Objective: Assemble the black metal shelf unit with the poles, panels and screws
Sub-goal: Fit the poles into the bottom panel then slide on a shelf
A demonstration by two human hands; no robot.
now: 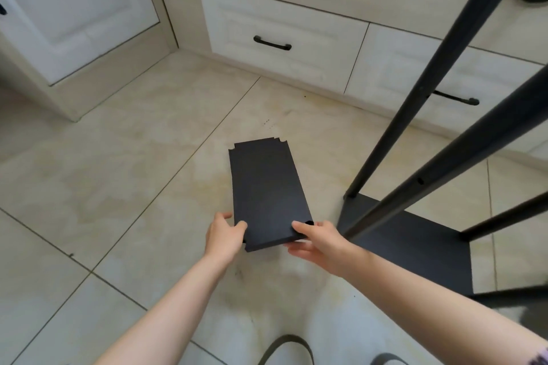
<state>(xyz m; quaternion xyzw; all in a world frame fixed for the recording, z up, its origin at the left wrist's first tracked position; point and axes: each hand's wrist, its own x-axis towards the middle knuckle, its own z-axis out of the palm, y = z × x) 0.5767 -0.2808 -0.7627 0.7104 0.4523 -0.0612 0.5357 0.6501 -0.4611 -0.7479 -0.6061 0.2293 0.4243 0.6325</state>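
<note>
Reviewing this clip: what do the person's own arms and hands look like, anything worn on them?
Both hands, left hand and right hand, are bare: no gloves, rings or watch visible. Forearms are uncovered; only a patterned sleeve edge shows on the right arm at the frame's corner.

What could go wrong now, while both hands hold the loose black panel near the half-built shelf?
The left hand and right hand grip only the panel's near end, so its far end may dip or slip. Swinging it right could knock the poles standing on the base panel.
</note>
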